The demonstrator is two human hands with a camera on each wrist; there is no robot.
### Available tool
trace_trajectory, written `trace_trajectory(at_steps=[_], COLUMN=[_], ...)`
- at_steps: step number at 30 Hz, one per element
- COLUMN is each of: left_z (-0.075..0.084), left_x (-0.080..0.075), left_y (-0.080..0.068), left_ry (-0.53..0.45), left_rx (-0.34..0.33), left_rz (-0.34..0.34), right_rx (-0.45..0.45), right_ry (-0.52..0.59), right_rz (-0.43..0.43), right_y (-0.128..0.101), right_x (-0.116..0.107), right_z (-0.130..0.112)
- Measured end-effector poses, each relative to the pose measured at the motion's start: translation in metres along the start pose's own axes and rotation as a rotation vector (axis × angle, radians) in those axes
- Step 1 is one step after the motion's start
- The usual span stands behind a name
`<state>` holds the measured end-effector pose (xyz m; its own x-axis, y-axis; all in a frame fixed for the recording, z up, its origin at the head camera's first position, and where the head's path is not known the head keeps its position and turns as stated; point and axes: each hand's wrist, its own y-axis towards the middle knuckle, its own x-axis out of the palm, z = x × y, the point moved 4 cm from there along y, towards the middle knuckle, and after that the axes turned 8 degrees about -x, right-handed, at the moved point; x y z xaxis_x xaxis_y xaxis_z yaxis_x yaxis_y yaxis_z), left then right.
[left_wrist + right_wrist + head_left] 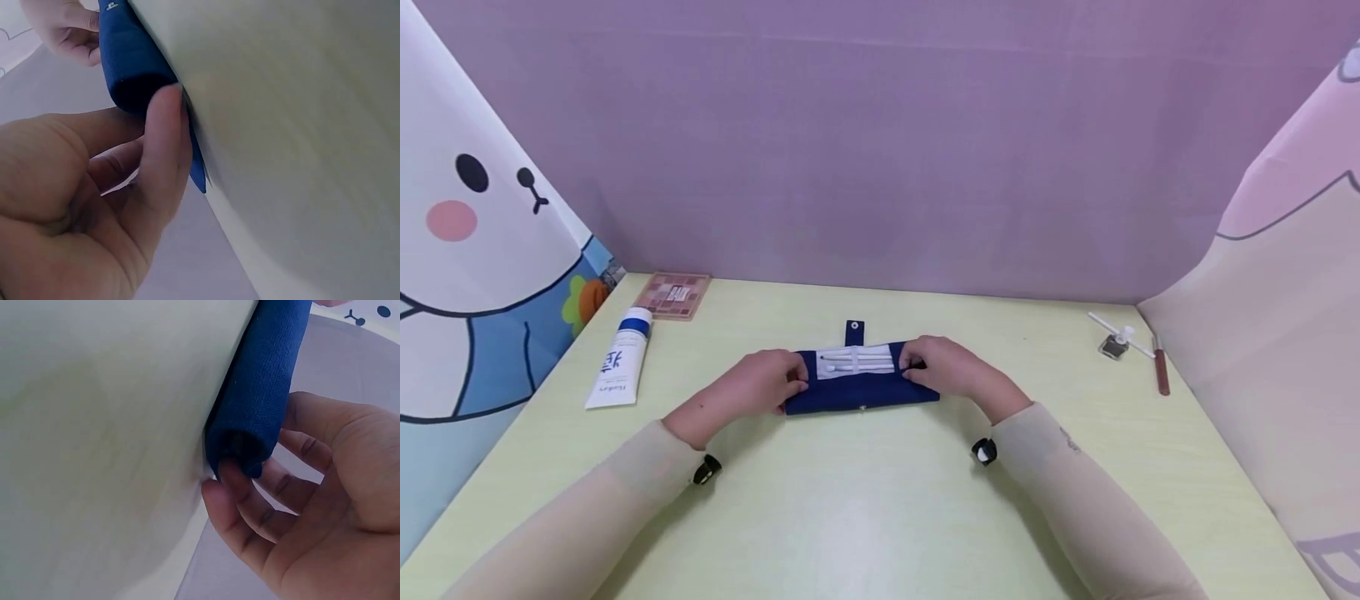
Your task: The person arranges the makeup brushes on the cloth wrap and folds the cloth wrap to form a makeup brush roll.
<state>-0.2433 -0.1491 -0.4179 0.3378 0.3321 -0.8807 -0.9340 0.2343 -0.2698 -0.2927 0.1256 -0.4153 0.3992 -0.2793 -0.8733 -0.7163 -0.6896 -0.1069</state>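
A navy fabric roll-up case [865, 394] lies on the table in the head view, its near side rolled over. White slim tools [856, 358] show in its pale inner pocket, and a short strap with a snap [854, 332] sticks out from the far edge. My left hand [766, 379] grips the case's left end with curled fingers. At the other end, my right hand [950, 367] holds the right edge. Both wrist views show the rolled part as a hollow tube: fingers [164, 134] close round one end, and fingertips [232, 478] touch the other opening.
To the left are a white tube with a blue band [621, 358] and a pink checked flat case [673, 296]. On the right stand a small dark glass bottle [1114, 346], a thin white stick [1105, 322] and a brown-handled tool [1161, 371]. A purple cloth [880, 167] hangs behind.
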Motion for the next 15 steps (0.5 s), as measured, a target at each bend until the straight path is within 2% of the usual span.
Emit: trace_trajectory(at_steps=[5, 8, 12, 15], left_z=[0.009, 0.020, 0.036, 0.044], left_x=[-0.003, -0.002, 0.003, 0.007], left_y=[-0.005, -0.011, -0.021, -0.028], left_ry=[0.176, 0.235, 0.216, 0.192], left_rx=[0.041, 0.111, 0.207, 0.239], left_rz=[0.149, 0.216, 0.220, 0.200], right_rx=[0.027, 0.025, 0.010, -0.001], right_ry=[-0.117, -0.188, -0.195, -0.168], right_rz=[0.030, 0.055, 0.076, 0.087], right_y=[-0.002, -0.003, -0.002, -0.001], right_x=[0.001, 0.001, 0.003, 0.004], right_z=[-0.006, -0.010, -0.016, -0.018])
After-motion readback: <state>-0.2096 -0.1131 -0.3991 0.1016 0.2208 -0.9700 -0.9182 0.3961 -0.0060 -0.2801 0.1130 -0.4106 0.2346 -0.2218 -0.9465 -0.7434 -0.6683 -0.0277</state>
